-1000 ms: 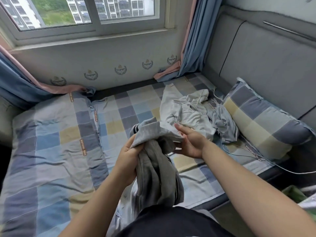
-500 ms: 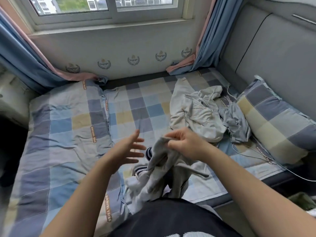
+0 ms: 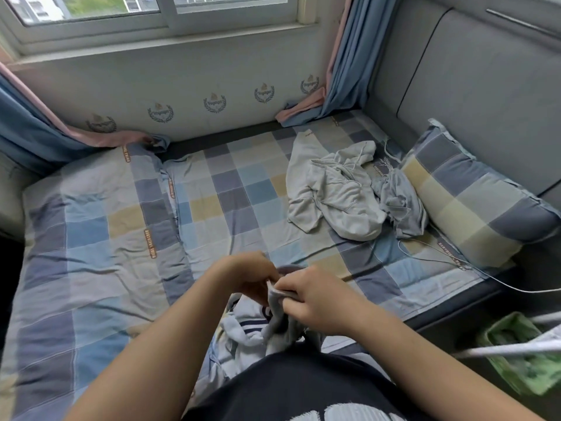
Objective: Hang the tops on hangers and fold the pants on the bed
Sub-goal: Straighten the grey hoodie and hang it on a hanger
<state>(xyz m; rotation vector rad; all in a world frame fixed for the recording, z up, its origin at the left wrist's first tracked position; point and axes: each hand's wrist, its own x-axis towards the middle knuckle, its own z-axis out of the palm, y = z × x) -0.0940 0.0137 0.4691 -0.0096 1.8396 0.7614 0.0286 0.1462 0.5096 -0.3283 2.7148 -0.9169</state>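
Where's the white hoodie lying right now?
Head view: the white hoodie lies crumpled on the right half of the bed, touching a blue-grey garment that sits between it and the checked pillow.

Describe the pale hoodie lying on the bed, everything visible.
The pale grey hoodie looks like soft cotton fleece, with its hood and thin white drawstrings showing. It lies crumpled and unfolded on the checked sheet, toward the pillow, and is not on a hanger. Its edge on the pillow side touches a bunched blue-grey garment.
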